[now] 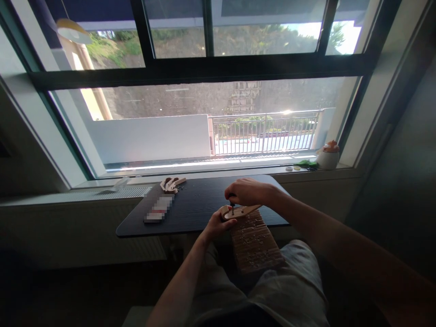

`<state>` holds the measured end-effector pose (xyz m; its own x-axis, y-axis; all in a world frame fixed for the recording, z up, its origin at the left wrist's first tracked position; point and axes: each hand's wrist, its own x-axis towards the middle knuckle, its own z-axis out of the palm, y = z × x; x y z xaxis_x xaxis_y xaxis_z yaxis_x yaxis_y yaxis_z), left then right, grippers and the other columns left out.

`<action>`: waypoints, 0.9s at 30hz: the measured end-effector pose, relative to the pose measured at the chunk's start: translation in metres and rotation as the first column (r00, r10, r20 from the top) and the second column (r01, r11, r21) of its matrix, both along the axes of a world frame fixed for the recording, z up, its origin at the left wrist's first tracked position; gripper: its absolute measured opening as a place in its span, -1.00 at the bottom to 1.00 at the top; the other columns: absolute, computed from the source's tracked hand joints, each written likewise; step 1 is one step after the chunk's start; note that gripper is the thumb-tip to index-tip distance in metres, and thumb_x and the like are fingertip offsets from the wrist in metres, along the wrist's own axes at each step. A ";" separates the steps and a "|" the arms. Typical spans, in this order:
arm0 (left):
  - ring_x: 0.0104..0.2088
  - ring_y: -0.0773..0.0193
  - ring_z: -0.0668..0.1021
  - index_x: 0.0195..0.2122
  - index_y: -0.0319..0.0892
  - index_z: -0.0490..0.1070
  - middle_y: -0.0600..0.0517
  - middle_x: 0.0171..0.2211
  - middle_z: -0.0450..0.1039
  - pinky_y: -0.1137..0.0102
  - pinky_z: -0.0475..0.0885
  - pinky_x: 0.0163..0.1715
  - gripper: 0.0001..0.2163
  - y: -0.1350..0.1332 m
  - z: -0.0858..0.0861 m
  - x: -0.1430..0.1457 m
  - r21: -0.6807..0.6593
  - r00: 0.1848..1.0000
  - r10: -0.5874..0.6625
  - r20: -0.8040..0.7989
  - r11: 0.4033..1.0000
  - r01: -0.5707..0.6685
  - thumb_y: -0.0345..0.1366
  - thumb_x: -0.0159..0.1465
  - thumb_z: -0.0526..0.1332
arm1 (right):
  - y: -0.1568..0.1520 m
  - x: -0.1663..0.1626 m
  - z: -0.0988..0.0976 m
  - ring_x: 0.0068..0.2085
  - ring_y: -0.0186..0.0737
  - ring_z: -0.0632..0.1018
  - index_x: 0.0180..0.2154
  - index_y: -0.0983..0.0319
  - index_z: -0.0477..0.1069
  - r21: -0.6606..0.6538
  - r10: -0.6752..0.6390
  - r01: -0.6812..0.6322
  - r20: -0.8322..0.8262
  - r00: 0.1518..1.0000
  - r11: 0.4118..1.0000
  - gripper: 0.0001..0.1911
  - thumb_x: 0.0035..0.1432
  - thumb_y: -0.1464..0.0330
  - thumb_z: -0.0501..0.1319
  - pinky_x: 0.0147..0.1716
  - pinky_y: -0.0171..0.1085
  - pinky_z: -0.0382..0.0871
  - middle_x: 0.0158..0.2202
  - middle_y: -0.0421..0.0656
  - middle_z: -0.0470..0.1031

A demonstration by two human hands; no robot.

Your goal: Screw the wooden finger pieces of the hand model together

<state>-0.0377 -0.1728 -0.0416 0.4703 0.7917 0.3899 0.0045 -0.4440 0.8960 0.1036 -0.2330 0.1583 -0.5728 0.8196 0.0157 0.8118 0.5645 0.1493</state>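
My left hand (218, 223) grips the near end of a pale wooden piece (242, 211) with dark holes along it. Above that piece, my right hand (247, 191) is closed round the dark handle of a screwdriver (232, 205); its shaft points straight down at the wood. The tip's exact seat is too small to make out. Under the wooden piece a brown ribbed board (255, 243), dotted with small marks, slopes from the table edge to my lap.
On the dark table (200, 204) lie several curved wooden parts (173, 184) with small dark bits beside them, and a blurred-out flat item (159, 209). A white pot (328, 156) stands on the windowsill at right. A radiator (102, 227) runs below the window.
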 end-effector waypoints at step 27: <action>-0.18 0.17 0.49 -0.03 -0.27 0.34 -0.07 -0.19 0.46 0.32 0.37 -0.13 -0.51 0.003 -0.007 -0.001 -0.040 1.000 0.016 0.000 0.999 -0.016 -0.16 0.05 0.35 | 0.005 0.006 -0.007 -0.32 -0.26 0.49 -0.21 0.22 0.49 -0.017 0.024 -0.025 -0.046 0.999 1.000 -0.73 0.15 0.34 0.05 -0.39 -0.35 0.17 -0.28 -0.11 0.55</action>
<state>-0.0386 -0.1695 -0.0489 0.4577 0.8139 0.3579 0.0111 -0.4078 0.9130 0.1100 -0.2284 0.1511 -0.5918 0.8056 0.0283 0.8034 0.5866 0.1021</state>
